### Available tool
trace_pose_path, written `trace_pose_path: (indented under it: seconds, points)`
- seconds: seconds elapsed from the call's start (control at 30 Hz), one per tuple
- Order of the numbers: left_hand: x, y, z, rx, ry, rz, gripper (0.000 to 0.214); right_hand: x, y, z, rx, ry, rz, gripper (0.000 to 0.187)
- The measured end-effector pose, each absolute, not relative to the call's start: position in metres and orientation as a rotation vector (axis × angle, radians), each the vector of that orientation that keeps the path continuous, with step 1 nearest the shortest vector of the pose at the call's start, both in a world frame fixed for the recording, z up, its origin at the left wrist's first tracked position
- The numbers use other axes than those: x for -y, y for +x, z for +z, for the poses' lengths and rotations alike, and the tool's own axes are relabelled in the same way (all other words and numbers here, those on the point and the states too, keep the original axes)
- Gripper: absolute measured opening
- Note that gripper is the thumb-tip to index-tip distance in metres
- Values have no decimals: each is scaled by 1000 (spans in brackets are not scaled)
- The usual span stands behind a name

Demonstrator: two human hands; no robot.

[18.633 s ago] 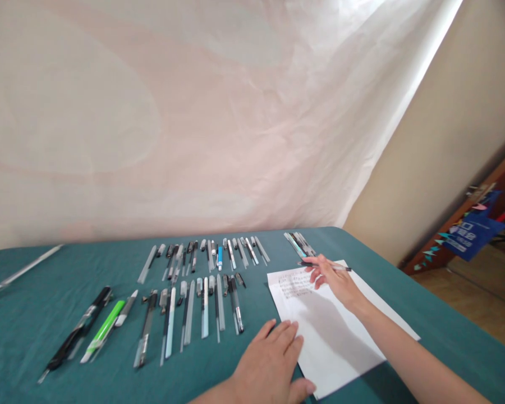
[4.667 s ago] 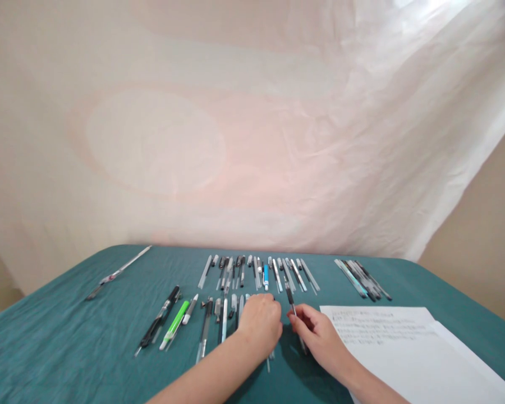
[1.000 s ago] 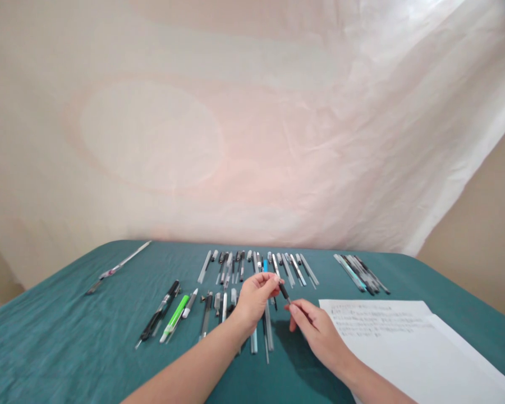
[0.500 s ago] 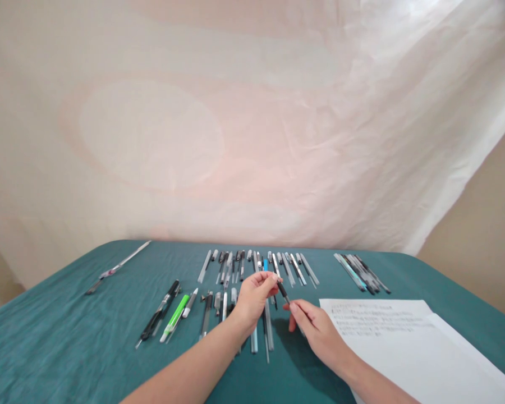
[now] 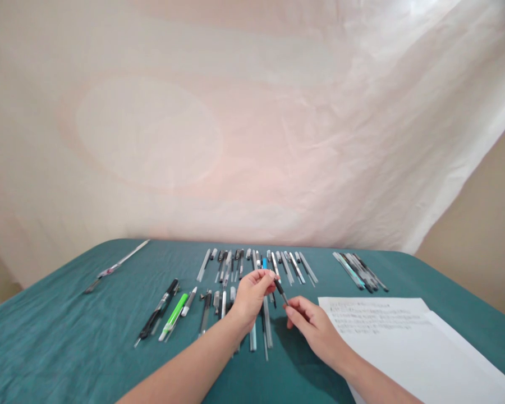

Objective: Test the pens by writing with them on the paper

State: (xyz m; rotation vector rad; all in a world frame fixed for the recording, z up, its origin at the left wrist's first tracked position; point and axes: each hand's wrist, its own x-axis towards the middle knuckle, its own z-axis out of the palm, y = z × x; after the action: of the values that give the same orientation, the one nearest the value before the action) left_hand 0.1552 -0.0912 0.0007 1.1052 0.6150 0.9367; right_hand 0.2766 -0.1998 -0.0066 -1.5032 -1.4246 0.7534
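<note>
My left hand (image 5: 252, 293) is closed in a pinch on the upper end of a dark pen (image 5: 280, 289). The pen slants down to the right, raised above the table. At its lower end, my right hand (image 5: 305, 320) pinches it between thumb and fingers. Whether the pen is in one piece is hidden by the fingers. Under and behind my left hand lie several clear pen barrels (image 5: 267, 325) and caps. A row of taken-apart pens (image 5: 226, 266) lies farther back on the green cloth.
A green pen (image 5: 173, 317) and a black pen (image 5: 156, 314) lie to the left. Farther left is a long wrapped pen (image 5: 122, 264). Handwritten paper (image 5: 387, 342) lies at the right, with a bundle of pens (image 5: 361, 272) behind it.
Slightly more of the pen shows between my hands as my right hand sits a little farther down it. The whole view has shifted slightly.
</note>
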Motion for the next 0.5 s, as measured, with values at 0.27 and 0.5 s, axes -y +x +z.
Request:
trace_pose_path:
  seconds: [0.27,0.5]
  points:
    - [93,155,1,-603,1081,930,28,199,276,-5,1433,-1499,745,25]
    - [96,154,9,-540,1062,892,27,200,277,-6,1443,-1490,722,26]
